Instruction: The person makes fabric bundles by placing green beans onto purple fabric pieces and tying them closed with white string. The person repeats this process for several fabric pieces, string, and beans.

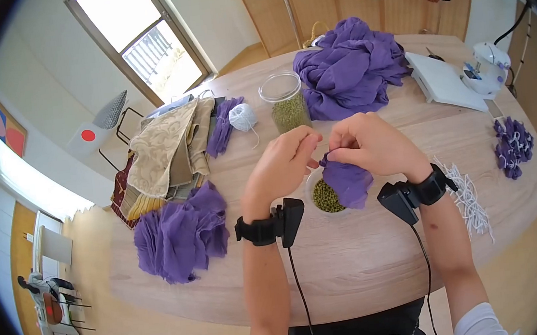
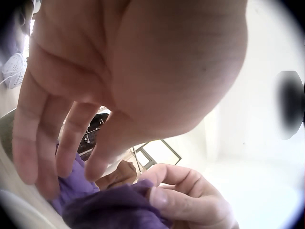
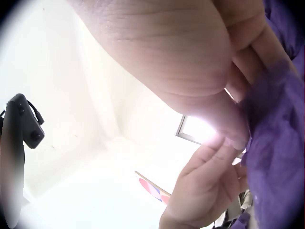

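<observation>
Over a small bowl of green beans (image 1: 327, 197), my right hand (image 1: 371, 147) pinches a piece of purple cloth (image 1: 348, 182) between thumb and fingers. The cloth hangs down over the bowl's right side. In the left wrist view the right hand (image 2: 190, 195) grips the gathered top of the cloth (image 2: 114, 207). My left hand (image 1: 285, 166) is just left of it, fingers extended and slightly bent, with nothing seen in them. The right wrist view has the cloth (image 3: 279, 143) beside my right palm (image 3: 176, 52), with the left hand (image 3: 205, 186) close to the right fingertips.
Behind the hands stands a clear jar of green beans (image 1: 290, 109), with a large purple cloth heap (image 1: 353, 67) behind right. White yarn ball (image 1: 242, 117), folded fabrics (image 1: 165, 145) and purple pieces (image 1: 184, 235) lie left. White strings (image 1: 468, 202), tied purple bundle (image 1: 513, 147) and sewing machine (image 1: 487, 69) are right.
</observation>
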{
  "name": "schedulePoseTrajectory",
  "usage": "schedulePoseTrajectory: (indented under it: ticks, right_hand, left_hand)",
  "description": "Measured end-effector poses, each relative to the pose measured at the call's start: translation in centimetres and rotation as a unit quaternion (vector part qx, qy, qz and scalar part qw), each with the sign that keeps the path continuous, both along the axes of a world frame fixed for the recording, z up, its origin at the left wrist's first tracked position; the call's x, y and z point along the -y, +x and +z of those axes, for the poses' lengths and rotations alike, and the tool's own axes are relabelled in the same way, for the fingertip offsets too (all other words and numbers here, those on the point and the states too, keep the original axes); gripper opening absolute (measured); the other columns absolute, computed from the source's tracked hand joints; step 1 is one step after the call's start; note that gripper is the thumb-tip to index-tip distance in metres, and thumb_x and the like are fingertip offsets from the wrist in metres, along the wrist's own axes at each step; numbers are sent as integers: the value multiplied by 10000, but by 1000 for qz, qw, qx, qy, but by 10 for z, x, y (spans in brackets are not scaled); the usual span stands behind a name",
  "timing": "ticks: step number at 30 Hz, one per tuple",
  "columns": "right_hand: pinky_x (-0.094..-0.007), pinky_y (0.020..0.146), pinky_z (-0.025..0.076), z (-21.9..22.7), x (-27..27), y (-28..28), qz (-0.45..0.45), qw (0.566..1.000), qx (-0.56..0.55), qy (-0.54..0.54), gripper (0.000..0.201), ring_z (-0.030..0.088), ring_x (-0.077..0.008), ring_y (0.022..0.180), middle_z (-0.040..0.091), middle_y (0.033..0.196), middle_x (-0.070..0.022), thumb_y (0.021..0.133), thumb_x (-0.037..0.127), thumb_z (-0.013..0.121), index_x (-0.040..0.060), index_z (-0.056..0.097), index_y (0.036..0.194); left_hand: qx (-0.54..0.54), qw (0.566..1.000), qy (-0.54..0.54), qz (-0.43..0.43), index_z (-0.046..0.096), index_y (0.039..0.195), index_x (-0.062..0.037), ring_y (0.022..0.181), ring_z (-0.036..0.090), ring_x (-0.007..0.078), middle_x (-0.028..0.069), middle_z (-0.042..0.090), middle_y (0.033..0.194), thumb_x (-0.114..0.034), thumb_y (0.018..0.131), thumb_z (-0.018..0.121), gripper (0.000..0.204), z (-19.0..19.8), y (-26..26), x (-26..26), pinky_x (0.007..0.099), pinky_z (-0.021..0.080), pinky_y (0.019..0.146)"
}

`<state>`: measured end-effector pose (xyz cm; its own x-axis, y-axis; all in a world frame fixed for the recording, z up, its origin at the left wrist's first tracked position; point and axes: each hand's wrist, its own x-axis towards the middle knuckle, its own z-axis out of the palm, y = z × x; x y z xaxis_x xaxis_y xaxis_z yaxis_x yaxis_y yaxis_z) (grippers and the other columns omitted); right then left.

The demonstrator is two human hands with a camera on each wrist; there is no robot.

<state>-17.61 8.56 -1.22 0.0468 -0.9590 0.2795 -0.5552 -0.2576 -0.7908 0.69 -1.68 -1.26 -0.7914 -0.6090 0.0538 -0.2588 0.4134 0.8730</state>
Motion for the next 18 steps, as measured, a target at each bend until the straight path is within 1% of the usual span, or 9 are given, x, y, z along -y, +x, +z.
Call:
schedulePoseTrajectory:
  ticks: [1,4,7,9,10,12,16,18]
  right_hand:
    - [-258,593,480,1,0,1,-8,1000,-1,5,158,587,-77,636,660,678,-55,856,111,698,-37,647,837]
    - [-251,558,458,5,-1,4,-20,999,-7,23,176,567,-70,598,641,646,-45,880,129,679,-28,625,822]
    - [-235,531,443,8,-1,4,-9,998,-4,55,170,564,-63,583,643,647,-37,905,130,661,-18,614,836]
    - [-222,523,444,12,-3,5,0,996,15,88,155,581,-60,592,651,656,-35,919,120,649,-15,611,853]
    - [-219,521,449,13,-4,5,3,994,46,98,150,593,-62,598,653,659,-35,922,112,644,-18,610,855]
    - [-212,519,458,12,-5,6,7,987,107,120,140,616,-65,610,657,665,-34,927,95,635,-23,606,858]
    - [-218,541,486,12,-5,1,8,991,72,111,132,644,-84,607,660,663,-48,914,72,647,-37,606,852]
    - [-222,546,489,16,-7,0,-5,990,62,124,129,649,-95,596,666,667,-54,900,65,663,-39,610,844]
  left_hand:
    - [7,1000,10,7,636,1111,28,732,666,135,89,687,897,-153,987,587,225,4,0,-2,279,560,685]
    - [49,998,-40,-11,642,1088,28,708,657,128,79,681,871,-196,979,627,249,0,3,-2,267,550,651]
    - [68,997,-22,-42,658,1036,35,698,655,124,64,676,852,-141,935,677,204,8,2,-4,253,539,634]
    - [35,997,21,-72,667,1002,44,685,650,122,59,673,834,-82,898,698,166,-2,3,4,246,531,620]
    - [18,995,42,-87,672,985,48,679,648,121,56,671,824,-52,880,709,150,-5,4,6,242,527,613]
    - [3,996,56,-69,679,965,53,675,645,118,56,670,813,-7,852,708,131,-3,5,5,243,529,609]
    - [15,998,54,-24,691,952,59,683,641,110,55,668,804,34,836,694,118,8,8,-1,243,528,603]
    - [25,999,41,-26,695,949,59,683,639,108,54,666,817,40,838,688,114,4,9,3,243,527,601]
